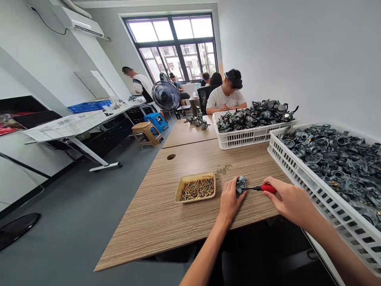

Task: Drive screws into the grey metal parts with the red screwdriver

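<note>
My left hand (pixel 229 201) is closed around a small grey metal carburetor body (pixel 241 184), held just above or on the wooden table. In my right hand (pixel 282 194) is a screwdriver with a red handle (pixel 268 188). Its dark shaft points left and its tip meets the side of the metal part; the exact contact spot is too small to make out. Left of my left hand stands a shallow tray (pixel 177 195) filled with small brass-coloured pieces (pixel 197 188). A few more brass pieces (pixel 223 169) lie loose on the table behind it.
A white crate (pixel 321 190) heaped with grey metal parts stands at my right. Behind it, another white crate (pixel 238 139) holds dark carburetors. More assemblies (pixel 199 120) lie on the far table, where a person (pixel 226 97) sits. A fan (pixel 166 95) and stools (pixel 147 133) stand left.
</note>
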`<state>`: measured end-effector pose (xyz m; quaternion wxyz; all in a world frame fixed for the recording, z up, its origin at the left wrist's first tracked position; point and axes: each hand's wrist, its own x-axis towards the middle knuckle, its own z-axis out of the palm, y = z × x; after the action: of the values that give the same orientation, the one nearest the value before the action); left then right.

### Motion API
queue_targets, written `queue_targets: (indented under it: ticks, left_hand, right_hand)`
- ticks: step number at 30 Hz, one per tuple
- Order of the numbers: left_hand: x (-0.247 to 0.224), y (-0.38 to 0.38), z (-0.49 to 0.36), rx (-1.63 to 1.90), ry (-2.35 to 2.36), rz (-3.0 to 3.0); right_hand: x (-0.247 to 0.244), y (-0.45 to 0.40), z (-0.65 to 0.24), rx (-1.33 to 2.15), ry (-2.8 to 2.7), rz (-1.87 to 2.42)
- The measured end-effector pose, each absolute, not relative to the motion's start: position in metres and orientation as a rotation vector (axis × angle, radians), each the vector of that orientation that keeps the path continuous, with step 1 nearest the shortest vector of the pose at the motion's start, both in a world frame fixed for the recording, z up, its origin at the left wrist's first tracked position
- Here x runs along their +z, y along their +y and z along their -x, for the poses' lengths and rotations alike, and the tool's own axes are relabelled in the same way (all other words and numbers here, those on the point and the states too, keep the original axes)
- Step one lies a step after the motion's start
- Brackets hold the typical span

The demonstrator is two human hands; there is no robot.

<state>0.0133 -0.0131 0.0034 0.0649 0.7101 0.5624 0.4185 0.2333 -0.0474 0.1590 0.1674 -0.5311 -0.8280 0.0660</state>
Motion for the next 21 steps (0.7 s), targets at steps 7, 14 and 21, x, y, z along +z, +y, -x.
queue_targets:
  ticks: [7,14,21]
  left_hand:
    - [0.0043,-0.0134,-0.0136,1.264,1.696,-2.131]
    - [0.0043,-0.0137,-0.0134,1.261,1.694,-2.126]
    - [0.0055,-0.0144,-0.0133,1.258,1.695,-2.146]
  right_hand:
    - [0.1583,-0.0468,-0.2337,0.206,-2.364,1.501]
    - [0.1584,-0.0448,-0.2353,0.215,-2.343,1.502]
    - [0.1604,-0.0458,-0.2346,0.294,-2.343,1.508]
